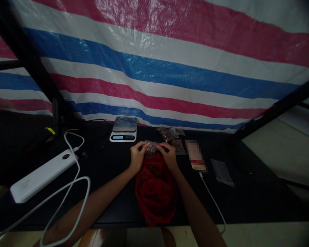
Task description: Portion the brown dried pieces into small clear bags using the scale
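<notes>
A small clear plastic bag (151, 146) is stretched between my two hands. My left hand (138, 154) pinches its left top corner between thumb and fingers, and my right hand (168, 154) pinches the right one. Something brownish shows in or just below the bag, too dim to name. Right under my hands lies a red cloth or mesh bag (156, 192), with small dark brown bits (156, 170) on its upper part. Beyond my right hand are several filled clear bags (179, 145) with brown contents.
A white digital scale (123, 129) with a lit display stands at the back. On the left lies a white power bank (45, 175) with looping white cables. At right are a blurred-out phone (195, 156) on a cable and flat clear bags (222, 172). A striped sheet (170, 82) hangs behind.
</notes>
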Demonstrator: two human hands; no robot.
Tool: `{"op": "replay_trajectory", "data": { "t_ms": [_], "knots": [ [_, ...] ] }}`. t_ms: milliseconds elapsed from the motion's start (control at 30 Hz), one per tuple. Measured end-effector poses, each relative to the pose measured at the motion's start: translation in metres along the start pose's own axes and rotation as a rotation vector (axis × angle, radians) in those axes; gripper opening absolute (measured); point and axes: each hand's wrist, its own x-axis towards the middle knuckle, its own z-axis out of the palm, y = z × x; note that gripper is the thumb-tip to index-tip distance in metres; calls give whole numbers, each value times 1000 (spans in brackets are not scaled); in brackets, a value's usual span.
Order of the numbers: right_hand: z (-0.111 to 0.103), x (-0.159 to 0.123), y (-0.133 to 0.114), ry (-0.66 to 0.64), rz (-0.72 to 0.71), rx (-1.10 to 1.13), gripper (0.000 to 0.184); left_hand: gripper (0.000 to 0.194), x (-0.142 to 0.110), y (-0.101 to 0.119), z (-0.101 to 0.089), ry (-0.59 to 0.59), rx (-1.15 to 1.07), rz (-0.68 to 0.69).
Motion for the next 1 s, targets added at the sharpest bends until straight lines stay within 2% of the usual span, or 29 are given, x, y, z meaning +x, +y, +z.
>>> {"op": "replay_trajectory", "data": {
  "t_ms": [200,400,567,867,1000],
  "knots": [
    [-1,1,0,33,49,55,13,30,0,-1,-1,-24,10,29],
    [-1,-2,-3,11,30,62,12,27,1,-2,-1,38,51,69],
    [-2,-3,-2,45,50,35,13,28,-1,2,-2,33,113,91],
    [1,-2,-3,102,89,66,13,27,-4,2,0,33,91,71],
    [1,-4,-5,136,37,-30,12,24,-1,2,1,0,20,59]
  ]
}}
